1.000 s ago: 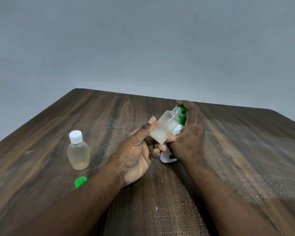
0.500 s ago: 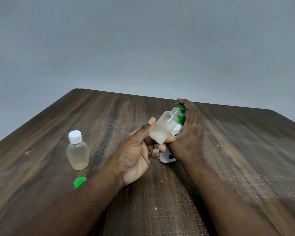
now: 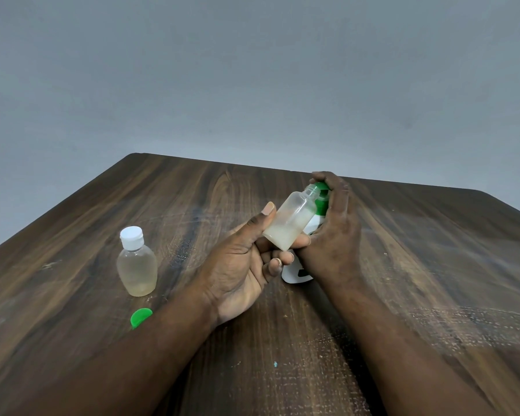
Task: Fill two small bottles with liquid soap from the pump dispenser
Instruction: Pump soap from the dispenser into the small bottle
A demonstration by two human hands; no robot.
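The dark wooden table fills my view. The pump dispenser stands near its middle, mostly hidden behind my right hand. That hand's fingers curl over the green pump head while the palm wraps the white body. My left hand sits at 9 o'clock of the dispenser, with thumb and fingers pinching the lower end of the open small bottle.

What the next press depends on is that bottle's line. Its long axis runs from 7 o'clock at my left fingers up to 1 o'clock, and its bare mouth lies against the green head, under my right fingertips. I cannot see the nozzle itself. Milky soap fills roughly the bottom third, so I judge several more pumps are needed. The right hand does the pressing; the left only has to keep the mouth in place.

The capped small bottle stands upright, well apart at 9 o'clock of my left hand, with pale liquid inside. The loose green cap lies just at its 6 o'clock.

Against half a second ago, grips, tilt and soap level look unchanged; the whole scene only sits a touch higher in view.
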